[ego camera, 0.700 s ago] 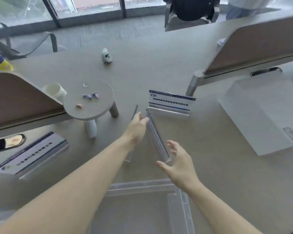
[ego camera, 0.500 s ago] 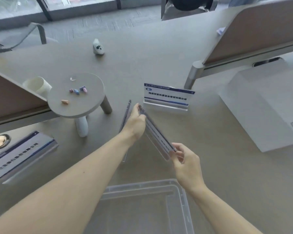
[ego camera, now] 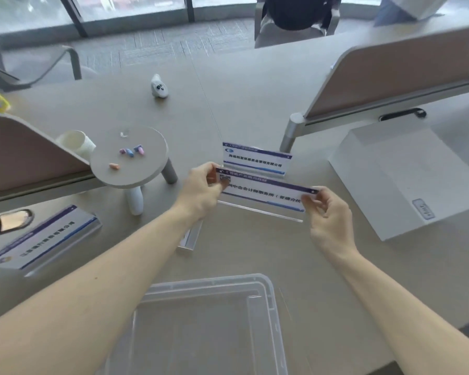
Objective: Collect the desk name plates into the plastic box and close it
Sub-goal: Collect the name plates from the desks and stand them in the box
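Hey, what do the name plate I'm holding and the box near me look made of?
Held name plate: probably clear glossy acrylic; its see-through foot shows below a printed paper insert. Plastic box: translucent, faintly frosted plastic; the desk shows dimly through it.

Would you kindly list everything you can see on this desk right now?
Held plate: one, white-blue, centre.
Standing plate: one, white-blue, behind it.
Lying plate: one, white-blue, far left.
Fourth plate: one, clear, partly under left forearm.
Box: one, clear, open, near edge.
Stool: one, grey, left; coloured bits on top.
Cup: one, white, beside stool.
Block: one, white, right.
Toy: one, white, far centre.
Dividers: two, tan, left and right.
Hands: two; left hand and right hand pinch held plate's ends.
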`<move>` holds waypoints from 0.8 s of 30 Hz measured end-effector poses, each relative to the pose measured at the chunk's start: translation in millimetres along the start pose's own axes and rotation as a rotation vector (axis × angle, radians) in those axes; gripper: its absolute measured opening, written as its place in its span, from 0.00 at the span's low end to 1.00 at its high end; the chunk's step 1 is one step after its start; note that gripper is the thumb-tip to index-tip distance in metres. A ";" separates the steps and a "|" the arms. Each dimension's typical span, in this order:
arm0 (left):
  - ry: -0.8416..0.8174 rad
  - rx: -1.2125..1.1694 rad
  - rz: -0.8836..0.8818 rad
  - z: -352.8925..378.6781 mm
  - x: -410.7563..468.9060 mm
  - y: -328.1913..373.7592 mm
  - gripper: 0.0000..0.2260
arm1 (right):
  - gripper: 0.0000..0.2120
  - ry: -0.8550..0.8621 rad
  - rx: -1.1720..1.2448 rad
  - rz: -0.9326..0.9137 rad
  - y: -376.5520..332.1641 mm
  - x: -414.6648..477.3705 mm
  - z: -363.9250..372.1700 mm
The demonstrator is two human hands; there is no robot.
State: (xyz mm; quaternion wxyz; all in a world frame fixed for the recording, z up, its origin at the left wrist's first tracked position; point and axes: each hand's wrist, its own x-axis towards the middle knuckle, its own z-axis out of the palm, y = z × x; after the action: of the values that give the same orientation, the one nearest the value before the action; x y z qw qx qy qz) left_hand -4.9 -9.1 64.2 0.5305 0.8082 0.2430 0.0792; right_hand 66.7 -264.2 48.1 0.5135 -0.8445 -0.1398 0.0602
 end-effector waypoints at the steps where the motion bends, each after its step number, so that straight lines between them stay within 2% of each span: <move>1: 0.013 -0.020 0.024 -17.1 -8.4 18.5 0.03 | 0.05 -0.013 0.020 -0.029 -21.2 2.1 -5.4; 7: 0.170 -0.081 0.127 -129.8 -78.0 108.7 0.05 | 0.06 -0.070 0.141 -0.196 -150.4 5.3 -23.4; 10: 0.263 -0.030 0.182 -191.5 -122.5 133.2 0.08 | 0.05 -0.140 0.191 -0.281 -212.7 -4.9 -16.1; 13: 0.386 0.095 0.198 -249.8 -168.5 143.0 0.06 | 0.02 -0.221 0.202 -0.363 -268.9 -28.5 6.2; 17: 0.512 0.406 0.282 -319.2 -239.6 161.1 0.21 | 0.05 -0.312 0.205 -0.427 -334.9 -75.5 52.5; 20: 0.436 0.726 0.293 -364.0 -290.9 164.3 0.21 | 0.07 -0.400 0.179 -0.503 -375.0 -125.7 97.4; 24: 0.287 0.955 0.150 -416.7 -353.0 140.0 0.11 | 0.10 -0.463 0.156 -0.544 -414.5 -205.1 161.2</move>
State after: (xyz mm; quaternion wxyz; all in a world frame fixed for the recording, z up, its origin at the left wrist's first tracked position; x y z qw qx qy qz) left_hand -429.4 119.1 412.4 0.0554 0.9569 0.2642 0.1074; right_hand -240.8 -8.5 330.8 0.5284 -0.6985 -0.4670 0.1214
